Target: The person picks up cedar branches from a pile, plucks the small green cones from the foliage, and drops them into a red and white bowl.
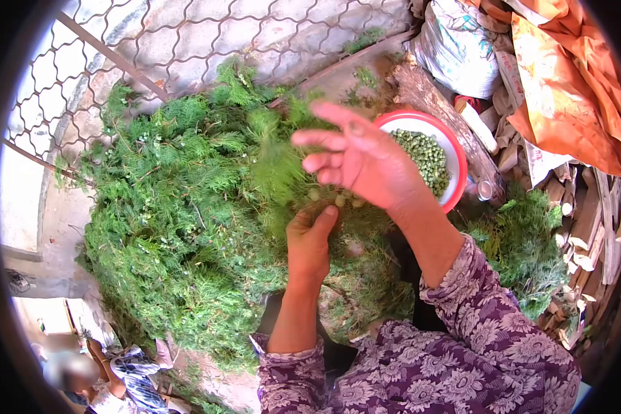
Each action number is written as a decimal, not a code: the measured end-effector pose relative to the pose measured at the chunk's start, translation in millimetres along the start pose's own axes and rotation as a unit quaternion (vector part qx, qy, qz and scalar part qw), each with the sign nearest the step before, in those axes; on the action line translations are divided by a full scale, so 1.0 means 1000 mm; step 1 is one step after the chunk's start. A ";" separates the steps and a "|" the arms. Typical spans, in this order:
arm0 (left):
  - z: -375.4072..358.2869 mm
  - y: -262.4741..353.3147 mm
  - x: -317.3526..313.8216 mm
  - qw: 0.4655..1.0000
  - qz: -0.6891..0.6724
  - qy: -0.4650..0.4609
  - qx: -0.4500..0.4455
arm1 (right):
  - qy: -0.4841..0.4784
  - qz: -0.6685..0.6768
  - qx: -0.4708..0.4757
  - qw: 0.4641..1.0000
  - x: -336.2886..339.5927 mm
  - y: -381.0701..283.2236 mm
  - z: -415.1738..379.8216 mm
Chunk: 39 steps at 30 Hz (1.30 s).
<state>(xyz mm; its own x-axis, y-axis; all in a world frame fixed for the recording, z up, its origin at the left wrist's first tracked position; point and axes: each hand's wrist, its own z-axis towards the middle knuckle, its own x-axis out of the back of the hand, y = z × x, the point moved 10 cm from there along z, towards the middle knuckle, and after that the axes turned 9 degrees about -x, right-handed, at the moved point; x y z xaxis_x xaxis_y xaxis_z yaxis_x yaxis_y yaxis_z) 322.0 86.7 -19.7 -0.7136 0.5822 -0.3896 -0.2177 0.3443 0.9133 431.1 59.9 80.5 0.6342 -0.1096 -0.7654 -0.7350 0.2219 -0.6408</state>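
My left hand (309,241) is closed, thumb against the fingers, on an evergreen sprig (276,162) with flat feathery leaves, smeared by motion. Pale green cones (340,201) show just beyond the thumb. Above it, my right hand (369,162) is raised with its fingers apart and the palm partly showing. A small dark spot sits near the base of its fingers; I cannot make out what it is. Right behind that wrist stands a white bowl with a red rim (460,155), holding many small green cones (424,159).
A large heap of cut evergreen branches (179,228) spreads in front and to the left, against a wire mesh fence (207,34). Logs and split wood (593,221), a white sack (455,52) and an orange cloth (566,76) lie right. Another person (110,372) sits lower left.
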 end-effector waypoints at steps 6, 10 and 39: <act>-0.001 0.020 0.005 0.991 -0.123 0.049 0.005 | 0.189 -0.231 0.051 0.953 0.041 -0.029 -0.013; 0.002 0.026 0.019 0.989 -0.116 0.072 -0.048 | 0.130 -0.359 -0.022 0.924 0.015 0.005 -0.004; -0.004 0.045 0.043 0.975 -0.115 0.148 -0.116 | 0.083 -0.040 -0.085 0.992 0.002 0.033 0.002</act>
<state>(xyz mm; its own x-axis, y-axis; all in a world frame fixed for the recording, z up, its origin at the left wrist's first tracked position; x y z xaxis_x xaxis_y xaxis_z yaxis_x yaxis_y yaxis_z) 278.8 125.0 5.1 -0.7815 0.2601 -0.5671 -0.5149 0.2443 0.8217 408.5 68.7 57.5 0.6547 -0.2814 -0.7015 -0.7222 0.0409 -0.6904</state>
